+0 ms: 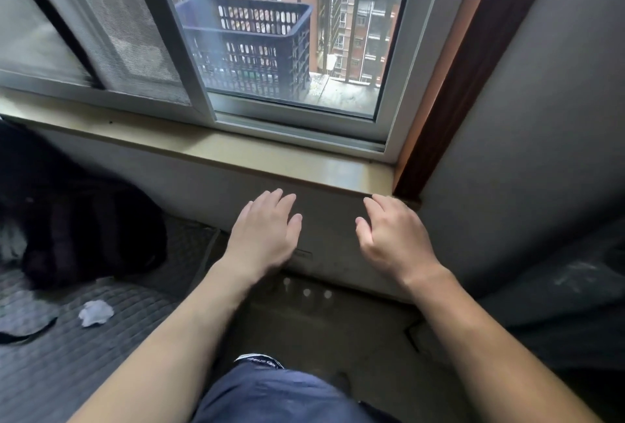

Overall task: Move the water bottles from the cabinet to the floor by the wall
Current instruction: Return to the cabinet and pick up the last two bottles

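Three water bottles stand on the dim floor against the wall under the window sill; only their pale caps show clearly. My left hand hovers above them and slightly to the left, fingers apart, holding nothing. My right hand is held out to the right of the bottles, also open and holding nothing. Both palms face down, just below the sill. No cabinet is in view.
A beige window sill runs above the hands, with a dark basket outside the glass. A quilted grey mat with a crumpled white paper and a black bag lies at the left. A dark wooden frame and grey wall stand right.
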Demonstrator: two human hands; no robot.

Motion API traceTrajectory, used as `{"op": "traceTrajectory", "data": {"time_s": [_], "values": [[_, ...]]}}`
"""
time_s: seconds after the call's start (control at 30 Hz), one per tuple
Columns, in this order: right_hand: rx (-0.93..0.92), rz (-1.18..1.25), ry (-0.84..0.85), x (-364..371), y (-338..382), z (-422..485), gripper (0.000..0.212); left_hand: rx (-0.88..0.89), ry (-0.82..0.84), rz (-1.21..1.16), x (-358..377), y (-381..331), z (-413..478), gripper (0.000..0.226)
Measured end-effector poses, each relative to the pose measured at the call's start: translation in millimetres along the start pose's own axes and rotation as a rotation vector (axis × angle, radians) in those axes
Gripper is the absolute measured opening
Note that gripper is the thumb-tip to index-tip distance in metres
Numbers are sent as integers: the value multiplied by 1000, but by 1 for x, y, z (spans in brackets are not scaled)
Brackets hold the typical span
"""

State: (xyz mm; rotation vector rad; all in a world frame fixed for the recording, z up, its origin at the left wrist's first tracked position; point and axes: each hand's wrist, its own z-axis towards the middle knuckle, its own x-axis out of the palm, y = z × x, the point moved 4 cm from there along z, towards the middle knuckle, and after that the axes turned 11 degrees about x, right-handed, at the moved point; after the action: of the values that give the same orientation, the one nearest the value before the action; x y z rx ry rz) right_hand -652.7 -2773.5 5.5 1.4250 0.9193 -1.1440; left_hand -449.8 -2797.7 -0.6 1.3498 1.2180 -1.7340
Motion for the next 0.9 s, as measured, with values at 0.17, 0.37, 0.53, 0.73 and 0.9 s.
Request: {"op": "traceTrajectory", "data": {"time_s": [0.17,0.37,0.53,0.73,0.9], "values": [[93,-19,-53,-6,2,-16,40,77,21,-3,-2,-2,-2,49],[241,-12,-74,-7,5,-35,44,179,78,-6,-6,13,-4,51],[333,-4,-78,-6,11,-66,42,291,100,-12,-11,16,-15,51],[448,-27,-134,-6,21,-119,36,405,121,-99,-13,7,-31,50],[558,-40,-133,-5,25,-170,38,546,130,-103,-16,-12,-54,48]]}}
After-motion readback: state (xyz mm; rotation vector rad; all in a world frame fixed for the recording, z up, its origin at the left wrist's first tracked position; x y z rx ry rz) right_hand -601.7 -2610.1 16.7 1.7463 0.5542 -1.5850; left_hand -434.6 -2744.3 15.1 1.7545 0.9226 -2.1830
